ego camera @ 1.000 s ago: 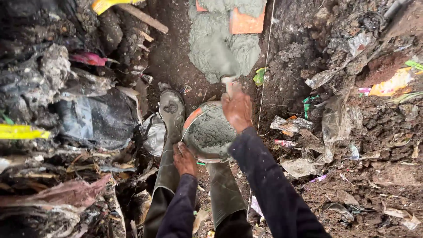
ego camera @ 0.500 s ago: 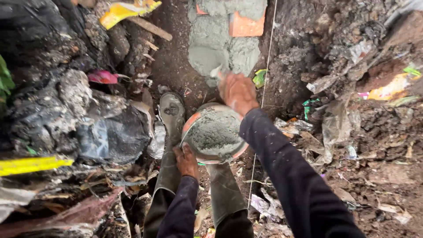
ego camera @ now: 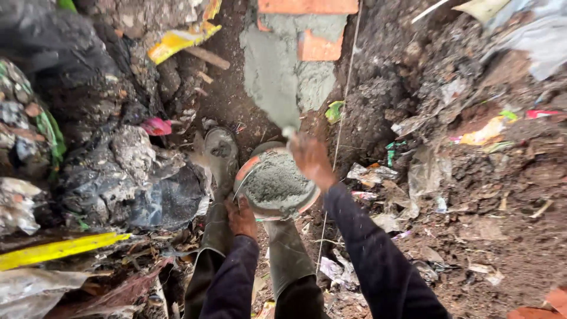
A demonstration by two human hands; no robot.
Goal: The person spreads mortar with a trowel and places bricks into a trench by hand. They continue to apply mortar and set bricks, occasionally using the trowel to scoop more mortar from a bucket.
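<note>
Soft, even daylight, faint shadows (slight motion blur, stretched edges)

Pan (ego camera: 277, 186) of mortar sits between both hands, bricks (ego camera: 307, 6) ahead, perhaps a string (ego camera: 342, 118) right

The right hand (ego camera: 310, 158) now sits at the far rim of the mortar pan (ego camera: 274, 183), lower than a second ago, when it was raised over the pan's far side. Its trowel (ego camera: 283, 109) (blade loaded with grey mortar) now points up toward the brick course (ego camera: 307, 23). The view has tilted slightly, sliding the yellow wrapper (ego camera: 180, 38) rightward.
</note>
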